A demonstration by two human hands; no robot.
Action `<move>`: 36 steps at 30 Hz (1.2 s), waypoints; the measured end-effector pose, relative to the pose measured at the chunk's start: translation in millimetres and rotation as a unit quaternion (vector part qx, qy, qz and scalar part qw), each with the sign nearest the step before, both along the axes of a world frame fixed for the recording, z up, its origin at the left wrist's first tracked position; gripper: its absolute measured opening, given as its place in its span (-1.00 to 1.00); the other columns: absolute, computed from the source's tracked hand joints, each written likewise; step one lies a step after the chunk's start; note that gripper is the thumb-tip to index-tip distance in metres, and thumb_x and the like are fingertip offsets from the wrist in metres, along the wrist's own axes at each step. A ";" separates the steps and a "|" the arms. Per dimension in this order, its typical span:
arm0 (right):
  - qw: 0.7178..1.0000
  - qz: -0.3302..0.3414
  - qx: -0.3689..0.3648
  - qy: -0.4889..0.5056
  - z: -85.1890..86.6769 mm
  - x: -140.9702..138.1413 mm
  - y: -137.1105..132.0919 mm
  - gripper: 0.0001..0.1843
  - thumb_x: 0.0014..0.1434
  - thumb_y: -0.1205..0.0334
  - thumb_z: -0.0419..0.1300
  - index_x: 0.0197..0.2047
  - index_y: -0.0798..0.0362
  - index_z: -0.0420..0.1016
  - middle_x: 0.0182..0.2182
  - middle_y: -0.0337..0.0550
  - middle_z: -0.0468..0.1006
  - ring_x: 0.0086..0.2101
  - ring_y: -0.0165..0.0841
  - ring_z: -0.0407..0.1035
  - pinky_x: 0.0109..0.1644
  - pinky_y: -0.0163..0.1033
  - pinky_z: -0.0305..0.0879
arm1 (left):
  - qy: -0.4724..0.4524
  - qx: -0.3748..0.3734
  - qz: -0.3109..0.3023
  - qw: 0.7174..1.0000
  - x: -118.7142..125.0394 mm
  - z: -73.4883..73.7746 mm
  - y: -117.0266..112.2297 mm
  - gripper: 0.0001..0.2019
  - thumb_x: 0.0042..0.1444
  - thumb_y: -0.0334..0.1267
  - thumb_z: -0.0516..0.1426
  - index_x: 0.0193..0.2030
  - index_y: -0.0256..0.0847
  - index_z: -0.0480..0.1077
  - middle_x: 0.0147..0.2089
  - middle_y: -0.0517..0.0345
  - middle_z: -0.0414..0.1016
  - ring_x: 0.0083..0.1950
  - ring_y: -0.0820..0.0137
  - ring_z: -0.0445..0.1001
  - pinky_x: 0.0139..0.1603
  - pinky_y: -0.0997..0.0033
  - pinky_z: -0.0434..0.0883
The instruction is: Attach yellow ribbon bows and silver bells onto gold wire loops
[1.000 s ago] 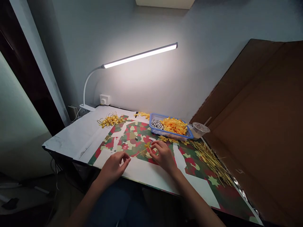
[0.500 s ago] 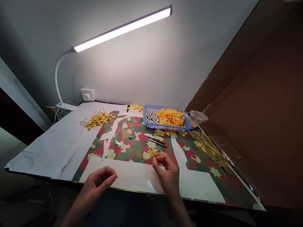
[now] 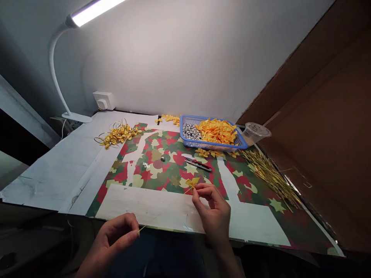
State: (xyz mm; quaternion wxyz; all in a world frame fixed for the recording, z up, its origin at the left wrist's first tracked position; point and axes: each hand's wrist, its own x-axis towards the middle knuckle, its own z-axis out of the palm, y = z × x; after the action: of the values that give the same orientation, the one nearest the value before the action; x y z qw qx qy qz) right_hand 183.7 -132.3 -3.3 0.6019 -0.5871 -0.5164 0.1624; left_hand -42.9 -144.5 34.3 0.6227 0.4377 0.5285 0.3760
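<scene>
My right hand (image 3: pixel 213 208) pinches a small yellow ribbon bow (image 3: pixel 192 182) between thumb and fingertips, just above the patterned mat (image 3: pixel 171 181). A thin gold wire (image 3: pixel 152 219) runs from the bow area toward my left hand (image 3: pixel 116 240), which holds its far end between thumb and finger. The hands are well apart, near the table's front edge. Part of the wire is too fine to follow, so how it joins the bow is hidden.
Beyond the hands lie red-handled snips (image 3: pixel 198 164) and a blue plastic basket (image 3: pixel 185 131) of silver beads and yellow bows. A bundle of gold wires (image 3: pixel 269 177) lies at right, a tangle of finished bows (image 3: pixel 118 135) at left, and a plastic cup (image 3: pixel 255 131) stands behind. Cardboard walls the right side.
My view has tilted down and shifted, so the table sits higher in the frame. My left hand has drawn back toward me, now pinching the wire. My right hand still pinches the bow.
</scene>
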 end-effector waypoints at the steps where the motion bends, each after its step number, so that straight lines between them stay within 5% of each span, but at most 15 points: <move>1: 1.000 -0.004 0.000 0.002 -0.4 -0.2 -0.3 -0.86 0.09 0.28 0.18 -0.48 0.05 0.35 -0.41 -0.13 0.45 -0.32 -0.32 0.40 -0.29 -0.19 0.47 | 0.003 -0.001 -0.003 1.000 -0.2 -1.6 0.0 -0.75 -0.14 -0.13 0.23 -0.62 -0.21 0.30 -0.58 0.26 0.12 -0.51 0.48 0.06 -0.50 0.47 0.07; 18: 0.996 -0.021 -0.011 0.086 -7.0 0.2 -5.2 -0.81 0.05 0.18 0.23 -0.50 0.06 0.35 -0.37 -0.12 0.48 -0.26 -0.26 0.41 -0.20 -0.09 0.41 | -0.142 -0.087 -0.011 0.986 4.0 -16.0 -3.9 -0.65 -0.05 -0.11 0.20 -0.66 -0.23 0.19 -0.62 0.32 0.02 -0.56 0.54 -0.09 -0.55 0.49 -0.01; 36: 0.995 -0.027 -0.021 0.097 -3.7 -0.3 -5.7 -0.80 0.02 0.19 0.24 -0.52 0.08 0.36 -0.36 -0.10 0.48 -0.25 -0.25 0.42 -0.21 -0.12 0.42 | -0.069 -0.024 0.035 0.997 -3.2 -20.8 -9.5 -0.79 -0.07 -0.19 0.22 -0.58 -0.26 0.38 -0.62 0.29 0.16 -0.59 0.57 0.03 -0.58 0.54 0.03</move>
State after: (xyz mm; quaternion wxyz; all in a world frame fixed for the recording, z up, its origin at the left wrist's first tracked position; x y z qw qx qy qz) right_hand 183.4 -138.0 -7.0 0.6410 -0.5949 -0.4360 0.2127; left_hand -46.1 -154.0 13.5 0.6547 0.3771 0.5076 0.4142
